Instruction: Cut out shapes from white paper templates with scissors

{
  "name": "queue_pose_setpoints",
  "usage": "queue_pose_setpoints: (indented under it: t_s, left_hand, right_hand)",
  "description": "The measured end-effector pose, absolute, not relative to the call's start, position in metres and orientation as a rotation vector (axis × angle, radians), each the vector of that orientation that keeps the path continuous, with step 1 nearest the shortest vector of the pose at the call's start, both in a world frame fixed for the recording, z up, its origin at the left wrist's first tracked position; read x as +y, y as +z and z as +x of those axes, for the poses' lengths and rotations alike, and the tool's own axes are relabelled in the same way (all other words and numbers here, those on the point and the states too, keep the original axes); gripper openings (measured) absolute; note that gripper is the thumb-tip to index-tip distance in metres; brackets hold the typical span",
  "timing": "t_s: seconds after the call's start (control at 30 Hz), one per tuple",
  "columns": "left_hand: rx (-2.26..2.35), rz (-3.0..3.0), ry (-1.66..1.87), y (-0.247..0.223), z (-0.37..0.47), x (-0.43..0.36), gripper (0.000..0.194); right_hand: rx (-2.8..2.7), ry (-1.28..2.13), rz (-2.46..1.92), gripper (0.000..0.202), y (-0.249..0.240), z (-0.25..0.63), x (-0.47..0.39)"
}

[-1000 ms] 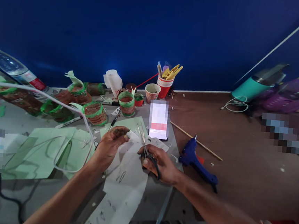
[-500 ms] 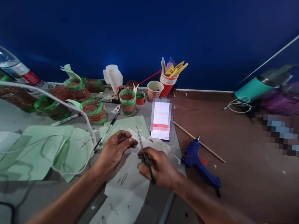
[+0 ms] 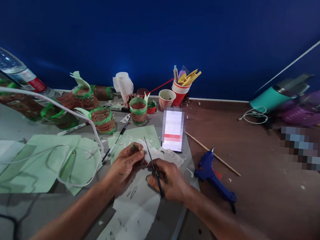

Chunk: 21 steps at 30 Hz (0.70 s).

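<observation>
Right hand (image 3: 171, 180) grips scissors (image 3: 154, 167) above marked white paper (image 3: 137, 217). Left hand (image 3: 126, 165), just beside them, fingertips pinched; any held piece indiscernible. Blue glue gun (image 3: 213, 175) lies at right.

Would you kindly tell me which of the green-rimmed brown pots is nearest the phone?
It is the upright pot just left of the red tub; the other brown pots are farther left of the phone.

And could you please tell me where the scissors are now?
In the head view, the scissors are in the right hand, beside the left hand, over the white paper.
</observation>
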State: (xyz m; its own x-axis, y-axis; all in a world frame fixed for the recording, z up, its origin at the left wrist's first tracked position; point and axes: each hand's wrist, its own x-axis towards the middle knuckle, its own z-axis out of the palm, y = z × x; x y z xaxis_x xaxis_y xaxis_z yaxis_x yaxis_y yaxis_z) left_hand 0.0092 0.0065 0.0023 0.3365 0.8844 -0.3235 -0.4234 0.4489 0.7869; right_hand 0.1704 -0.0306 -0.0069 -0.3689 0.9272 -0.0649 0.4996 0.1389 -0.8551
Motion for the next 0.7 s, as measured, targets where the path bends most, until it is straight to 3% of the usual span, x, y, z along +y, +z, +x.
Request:
queue_pose_setpoints:
  t_s: [0.33,0.7]
  left_hand:
    - [0.824,0.460,0.972,0.006,0.011,0.006,0.018]
    - [0.707,0.456,0.960,-0.004,0.010,0.005,0.009]
  right_hand:
    - [-1.947,1.138,-1.377,0.019,-0.006,0.169,-0.030]
    - [-1.950,1.090,-1.392,0.020,-0.004,0.167,-0.031]
